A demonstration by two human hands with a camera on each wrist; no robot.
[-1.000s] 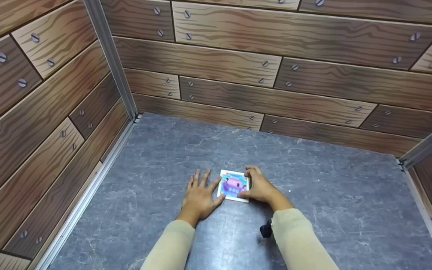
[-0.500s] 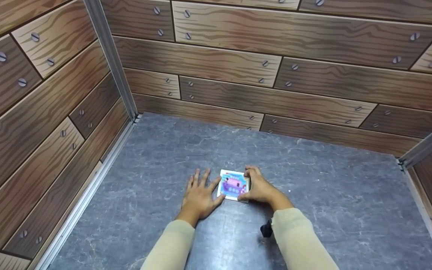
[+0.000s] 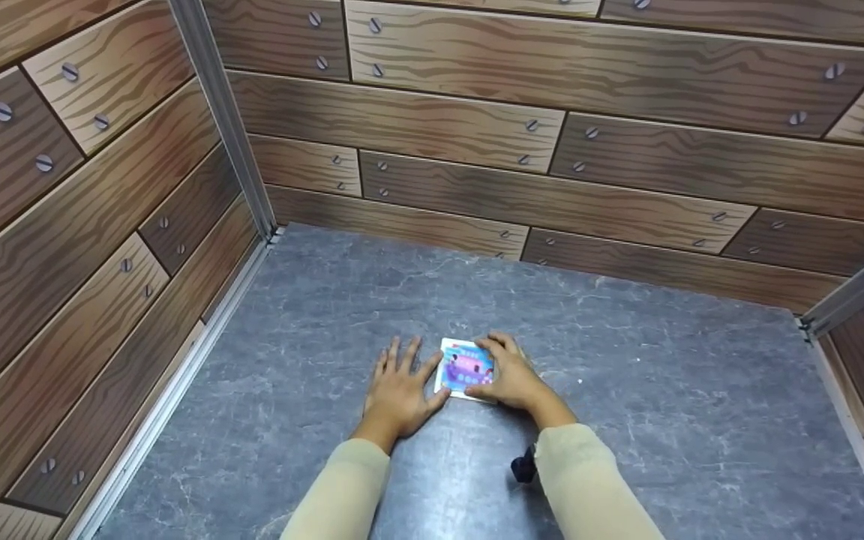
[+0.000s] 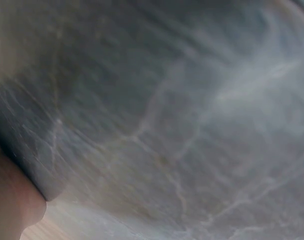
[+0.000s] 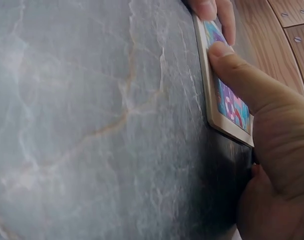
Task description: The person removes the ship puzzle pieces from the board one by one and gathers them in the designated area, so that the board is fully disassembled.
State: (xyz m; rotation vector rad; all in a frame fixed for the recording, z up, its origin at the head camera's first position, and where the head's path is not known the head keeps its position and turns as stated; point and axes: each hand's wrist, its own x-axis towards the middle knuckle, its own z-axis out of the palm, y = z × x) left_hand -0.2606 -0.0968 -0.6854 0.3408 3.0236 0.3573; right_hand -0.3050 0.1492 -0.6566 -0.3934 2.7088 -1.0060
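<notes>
A small square picture board with a pale frame lies flat on the grey floor in the head view. Its picture is blue, pink and purple. My left hand rests flat beside it, fingers spread, with thumb and index finger touching its left edge. From the right, my right hand grips across the board, the thumb lying on the picture near its front edge and the curved index finger towards the far edge. The right wrist view hides the other right fingers; the left wrist view mostly shows floor.
Wood-patterned panels enclose the marbled grey floor at the back and both sides, with metal strips at the corners. A black device sticks out at the right cuff.
My right hand has shifted slightly left, farther over the picture, covering more of its right side. The left hand has stayed where it was.
</notes>
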